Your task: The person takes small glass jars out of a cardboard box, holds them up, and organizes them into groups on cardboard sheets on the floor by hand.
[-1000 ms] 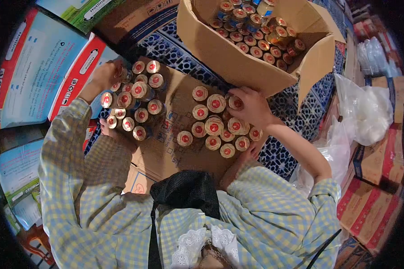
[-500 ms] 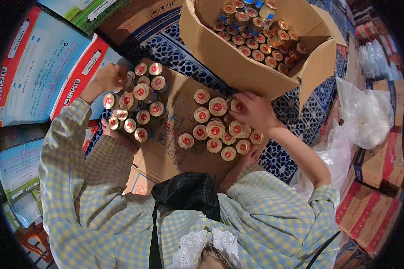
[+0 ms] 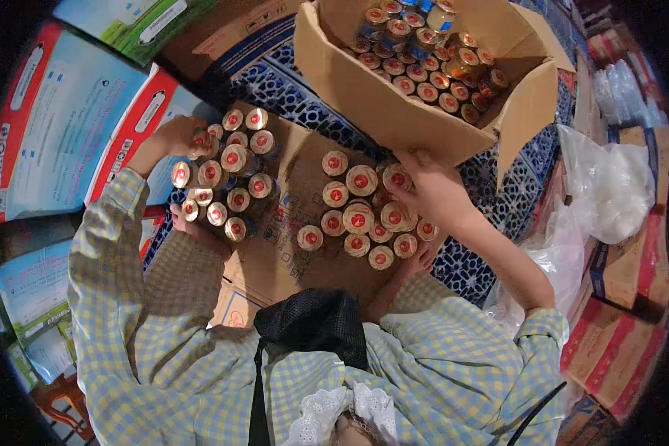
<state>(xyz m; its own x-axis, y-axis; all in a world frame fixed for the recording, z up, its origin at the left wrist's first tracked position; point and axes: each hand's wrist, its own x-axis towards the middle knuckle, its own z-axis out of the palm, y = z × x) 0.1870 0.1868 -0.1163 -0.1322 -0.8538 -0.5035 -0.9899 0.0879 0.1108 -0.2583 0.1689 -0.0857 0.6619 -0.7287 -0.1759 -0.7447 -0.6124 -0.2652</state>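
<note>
Two groups of small glass jars with gold-and-red lids stand on a flattened cardboard sheet point(image 3: 290, 171). At the upper-left edge of the left group point(image 3: 234, 157), my left hand point(image 3: 177, 138) has its fingers closed round a jar point(image 3: 202, 140); the hand hides part of it. My right hand point(image 3: 435, 189) is at the upper-right corner of the right group point(image 3: 357, 218). Its thumb and fingers lie against the sides of a jar point(image 3: 397, 178), whose lid shows between them.
Behind my right hand stands an open cardboard box point(image 3: 394, 111) holding many similar jars. Printed cartons point(image 3: 67, 119) line the left side. Clear plastic bags point(image 3: 602, 178) and red-striped boxes point(image 3: 617, 349) lie at right. Patterned blue flooring point(image 3: 461, 260) shows between them.
The fingers of my right hand have shifted slightly to the right, uncovering more of the jar lid. My left hand stays at the same jar. The view has shifted a little.
</note>
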